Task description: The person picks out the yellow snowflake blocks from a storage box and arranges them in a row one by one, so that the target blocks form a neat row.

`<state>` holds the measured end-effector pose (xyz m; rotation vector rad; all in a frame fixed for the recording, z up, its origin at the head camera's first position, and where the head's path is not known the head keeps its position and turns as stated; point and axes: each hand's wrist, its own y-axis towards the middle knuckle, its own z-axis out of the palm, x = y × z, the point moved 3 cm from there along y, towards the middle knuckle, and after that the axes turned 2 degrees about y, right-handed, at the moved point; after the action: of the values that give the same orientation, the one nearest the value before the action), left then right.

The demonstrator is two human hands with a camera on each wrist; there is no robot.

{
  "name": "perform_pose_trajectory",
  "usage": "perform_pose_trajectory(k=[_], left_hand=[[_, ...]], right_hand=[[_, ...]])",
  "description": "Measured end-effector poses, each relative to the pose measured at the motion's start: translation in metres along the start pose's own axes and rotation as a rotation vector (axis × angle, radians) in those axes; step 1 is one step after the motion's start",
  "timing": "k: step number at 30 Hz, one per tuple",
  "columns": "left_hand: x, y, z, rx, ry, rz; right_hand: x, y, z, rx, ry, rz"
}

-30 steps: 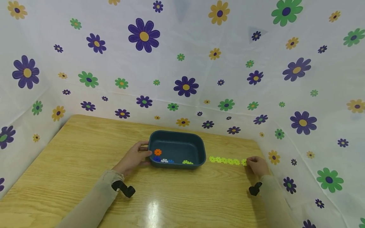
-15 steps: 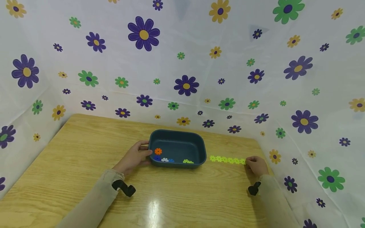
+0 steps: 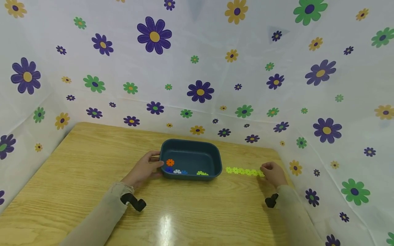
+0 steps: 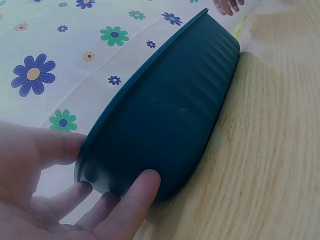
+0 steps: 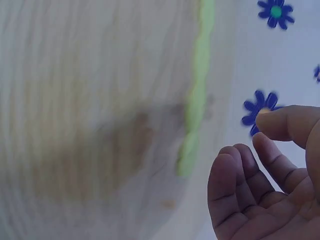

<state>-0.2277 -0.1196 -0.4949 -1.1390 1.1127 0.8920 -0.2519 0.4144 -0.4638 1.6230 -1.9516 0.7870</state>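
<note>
My left hand [image 3: 144,171] holds the left end of a dark blue-green plastic basin [image 3: 194,155]. In the left wrist view, its thumb [image 4: 145,187] presses the outer wall and the fingers lie around the corner. Inside the basin lie an orange snowflake disc [image 3: 170,162], a dark blue one [image 3: 169,169], a white one [image 3: 177,171], a lighter blue one [image 3: 184,172] and some yellow-green ones [image 3: 201,173]. A row of joined yellow-green snowflake discs [image 3: 241,171] lies right of the basin. Just above its right end hovers my right hand [image 3: 274,174], fingers loosely bent, holding nothing.
The wooden table [image 3: 197,208] carries the basin and the row. A white flower-printed cloth [image 3: 215,71] hangs behind the table and along both sides. Its right side comes close to my right forearm [image 3: 295,212].
My right hand first brought a yellow-green snowflake disc leftward to the row's right end, where it now lies. The hand then let go and lifted slightly. The left hand and basin stayed put.
</note>
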Motion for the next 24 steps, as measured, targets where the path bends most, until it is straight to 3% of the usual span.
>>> perform_pose_trajectory(k=[7, 13, 24], left_hand=[[-0.002, -0.001, 0.001, -0.005, 0.015, 0.006], [-0.002, -0.001, 0.001, -0.008, 0.016, 0.002], [-0.001, -0.002, 0.001, -0.006, 0.006, -0.002]], right_hand=[[0.052, -0.005, 0.019, 0.044, -0.060, -0.136], [0.094, -0.011, 0.041, 0.106, -0.040, -0.218], [0.151, -0.020, 0.088, 0.160, 0.000, -0.299]])
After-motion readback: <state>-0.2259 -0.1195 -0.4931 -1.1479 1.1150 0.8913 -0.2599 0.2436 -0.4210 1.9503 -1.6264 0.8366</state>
